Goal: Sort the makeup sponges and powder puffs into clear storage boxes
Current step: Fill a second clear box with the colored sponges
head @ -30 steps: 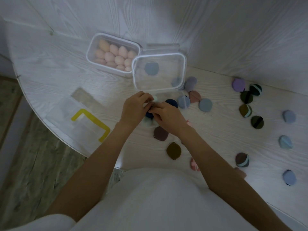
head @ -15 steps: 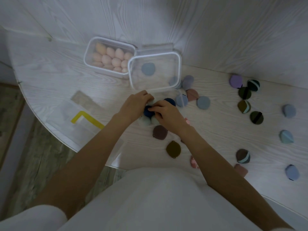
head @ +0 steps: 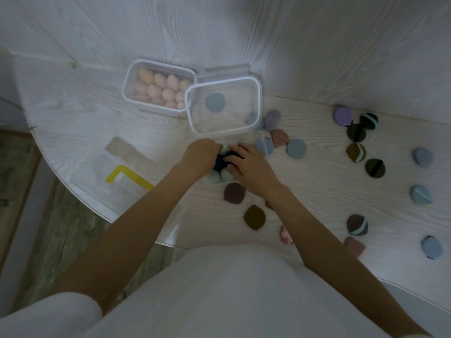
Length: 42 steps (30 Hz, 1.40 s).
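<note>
My left hand point(head: 199, 158) and my right hand point(head: 251, 167) meet over a small pile of puffs just in front of the clear box point(head: 256, 93). Between their fingers sits a dark blue puff point(head: 220, 162), with pale mint puffs point(head: 220, 177) under it. Both hands touch the dark blue puff; how firmly each grips it is hidden. The clear box holds one blue puff point(head: 214, 103). Behind it to the left, a second clear box point(head: 129, 79) is filled with several pink egg-shaped sponges point(head: 159, 90). More puffs lie loose on the table to the right.
A clear lid with a yellow strip point(head: 127, 178) lies at the table's left edge point(head: 58, 176). Loose puffs in purple point(head: 343, 115), dark green point(head: 375, 167), brown point(head: 254, 217), maroon point(head: 234, 192) and blue point(head: 431, 246) are scattered right and near. A white wall point(head: 317, 45) rises behind the boxes.
The hands have stayed on the same pile, shifting slightly; the right fingers now spread over the dark blue puff. The view has tilted a little.
</note>
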Tool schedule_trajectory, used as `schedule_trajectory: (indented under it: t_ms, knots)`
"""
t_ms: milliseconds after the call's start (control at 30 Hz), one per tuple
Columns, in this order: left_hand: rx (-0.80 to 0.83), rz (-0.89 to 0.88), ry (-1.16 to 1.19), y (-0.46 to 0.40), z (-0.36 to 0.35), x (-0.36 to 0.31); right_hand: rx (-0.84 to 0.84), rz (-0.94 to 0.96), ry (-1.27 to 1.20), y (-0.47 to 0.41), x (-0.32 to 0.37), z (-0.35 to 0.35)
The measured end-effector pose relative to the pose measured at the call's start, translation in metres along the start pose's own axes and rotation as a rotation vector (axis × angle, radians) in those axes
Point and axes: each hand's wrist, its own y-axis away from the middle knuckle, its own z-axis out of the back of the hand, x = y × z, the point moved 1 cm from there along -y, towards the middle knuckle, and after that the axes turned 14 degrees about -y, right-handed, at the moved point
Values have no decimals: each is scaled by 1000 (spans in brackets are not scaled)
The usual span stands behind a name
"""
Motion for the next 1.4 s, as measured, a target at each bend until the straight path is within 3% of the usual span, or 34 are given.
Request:
schedule_trajectory:
  t_ms: [133,233,300,433,500,567,700,833,933,1033,1133,1233,1400]
  knots:
    - [-300,-11,133,18,-10,9,47,-11,-9,-7,5,5]
    - [-535,-17,99,30,-22,14,104,-69,15,-16,4,9]
    - [-541,-30,60,34,-30,14,116,-50,95,-19,4,10]
    - [-422,-20,199,35,-44,12,170,-11,264,-26,8,10]
    - [-438,-15,246,35,-43,10,165,-13,251,-29,10,12]
    - [-509,2,239,38,-38,9,109,-38,192,-25,10,16]
    - [-685,-23,229,41,-15,-8,-227,-24,-100,9,9,36]
    - [-784,-329,225,32,13,-66,-421,-133,-66,83,-6,66]
    - [-725,-523,169,18,23,-126,-390,-336,-80,152,-34,80]
    - [-558,-588,121,-3,16,-185,-402,-497,-102,211,-73,95]
    - [-370,-505,121,-24,1,-226,-443,-637,-172,258,-119,110]
    - [-237,-409,65,-38,-15,-262,-486,-662,-184,295,-167,123]
    - [-174,-266,-1,-41,-31,-294,-167,-645,-199,315,-212,120]
